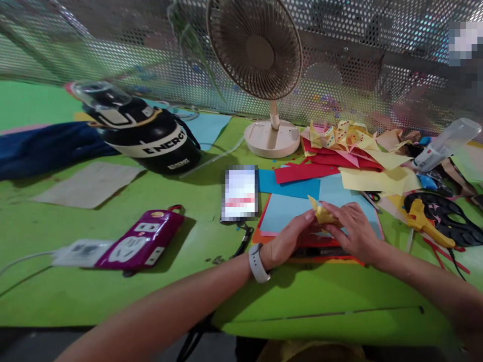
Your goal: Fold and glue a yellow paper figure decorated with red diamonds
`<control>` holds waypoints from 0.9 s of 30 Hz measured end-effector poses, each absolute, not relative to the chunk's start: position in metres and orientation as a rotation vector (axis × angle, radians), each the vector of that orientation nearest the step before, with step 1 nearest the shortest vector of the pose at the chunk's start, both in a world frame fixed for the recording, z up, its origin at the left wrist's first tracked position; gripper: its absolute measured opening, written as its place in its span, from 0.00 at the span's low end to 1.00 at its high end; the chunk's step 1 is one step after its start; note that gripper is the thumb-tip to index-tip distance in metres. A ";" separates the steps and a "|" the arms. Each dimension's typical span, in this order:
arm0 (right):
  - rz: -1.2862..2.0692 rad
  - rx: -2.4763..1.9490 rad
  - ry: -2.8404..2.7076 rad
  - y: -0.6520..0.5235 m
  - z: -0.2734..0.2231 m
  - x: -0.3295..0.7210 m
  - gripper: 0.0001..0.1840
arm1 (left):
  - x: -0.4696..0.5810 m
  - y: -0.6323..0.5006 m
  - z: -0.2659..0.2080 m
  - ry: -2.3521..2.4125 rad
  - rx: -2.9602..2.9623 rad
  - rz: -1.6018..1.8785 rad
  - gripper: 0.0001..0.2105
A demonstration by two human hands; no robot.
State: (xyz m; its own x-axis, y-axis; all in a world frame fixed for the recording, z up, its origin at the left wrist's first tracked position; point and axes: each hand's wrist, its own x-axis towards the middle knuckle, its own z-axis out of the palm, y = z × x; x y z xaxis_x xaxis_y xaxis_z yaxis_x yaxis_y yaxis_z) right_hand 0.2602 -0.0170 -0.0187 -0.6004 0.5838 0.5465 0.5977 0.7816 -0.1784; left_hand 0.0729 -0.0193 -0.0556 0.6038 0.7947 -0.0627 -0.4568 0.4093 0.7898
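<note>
A small piece of folded yellow paper (323,215) with a pointed tip is pinched between my two hands. My left hand (289,237), with a pale watch band on its wrist, grips the paper from the left. On the other side, my right hand (353,230) has its fingers and thumb closed on the same piece. Both hands are over a stack of coloured sheets, light blue paper (281,213) on top with orange and red edges below. A dark, pen-like object (320,252) lies along the stack's near side, partly hidden.
A phone (240,193) lies left of the stack. Behind stand a fan (272,138) and a black bottle (151,136). A purple power bank-like box (141,239) has a white plug and cable. At right are paper scraps (347,138), a yellow glue gun (424,221) and a black palette (460,221).
</note>
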 end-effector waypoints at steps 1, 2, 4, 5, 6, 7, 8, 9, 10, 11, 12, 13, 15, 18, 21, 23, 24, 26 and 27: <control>-0.021 -0.887 -2.378 -0.017 -0.019 0.261 0.30 | 0.072 -0.020 -0.055 0.445 0.833 0.817 0.24; -0.008 -0.896 -2.382 -0.016 -0.020 0.261 0.29 | 0.072 -0.020 -0.053 0.430 0.855 0.812 0.25; 0.015 -0.907 -2.388 -0.016 -0.021 0.261 0.28 | 0.073 -0.021 -0.050 0.463 0.921 0.827 0.25; 0.023 -0.908 -2.388 -0.016 -0.022 0.261 0.28 | 0.074 -0.021 -0.047 0.504 0.966 0.839 0.23; 0.027 -0.905 -2.387 -0.016 -0.022 0.261 0.28 | 0.075 -0.021 -0.045 0.552 1.013 0.850 0.22; 0.030 -0.900 -2.384 -0.016 -0.022 0.261 0.28 | 0.076 -0.021 -0.043 0.602 1.061 0.858 0.21; 0.035 -0.898 -2.379 -0.017 -0.022 0.260 0.28 | 0.077 -0.021 -0.041 0.644 1.106 0.864 0.20; 0.043 -0.897 -2.374 -0.017 -0.022 0.260 0.29 | 0.078 -0.021 -0.040 0.674 1.142 0.866 0.19; 0.051 -0.897 -2.371 -0.017 -0.022 0.259 0.29 | 0.078 -0.021 -0.039 0.691 1.163 0.864 0.19; 0.058 -0.898 -2.373 -0.018 -0.022 0.259 0.30 | 0.079 -0.021 -0.039 0.701 1.169 0.861 0.19; 0.064 -0.903 -2.377 -0.018 -0.022 0.258 0.30 | 0.079 -0.021 -0.040 0.707 1.164 0.858 0.20; 0.069 -0.910 -2.380 -0.019 -0.022 0.258 0.30 | 0.079 -0.021 -0.041 0.712 1.154 0.853 0.20; 0.069 -0.926 -2.379 -0.019 -0.022 0.258 0.30 | 0.079 -0.020 -0.044 0.733 1.125 0.854 0.21; 0.057 -0.982 -2.320 -0.017 -0.019 0.261 0.30 | 0.078 -0.018 -0.045 0.808 1.057 0.902 0.22; 0.085 -1.094 -2.139 -0.013 -0.014 0.266 0.31 | 0.078 -0.016 -0.041 0.844 0.930 0.998 0.22; 0.238 -1.165 -1.953 -0.009 -0.011 0.269 0.32 | 0.079 -0.016 -0.038 0.835 0.880 1.057 0.23; 0.377 -1.191 -1.864 -0.008 -0.010 0.269 0.31 | 0.079 -0.016 -0.036 0.830 0.879 1.078 0.24; 0.739 -1.232 -1.719 -0.007 -0.010 0.268 0.29 | 0.080 -0.017 -0.034 0.828 0.910 1.105 0.24; 0.921 -1.238 -1.663 -0.007 -0.011 0.267 0.26 | 0.080 -0.018 -0.034 0.826 0.930 1.111 0.24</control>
State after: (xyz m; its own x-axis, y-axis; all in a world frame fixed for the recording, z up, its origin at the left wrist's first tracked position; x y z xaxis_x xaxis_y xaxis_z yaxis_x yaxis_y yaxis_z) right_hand 0.2671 -0.0068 -0.0109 -0.1532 0.9682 0.1977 0.3459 0.2400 -0.9070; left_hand 0.0800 -0.0176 -0.0341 0.2444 0.9660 -0.0850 -0.3602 0.1718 0.9169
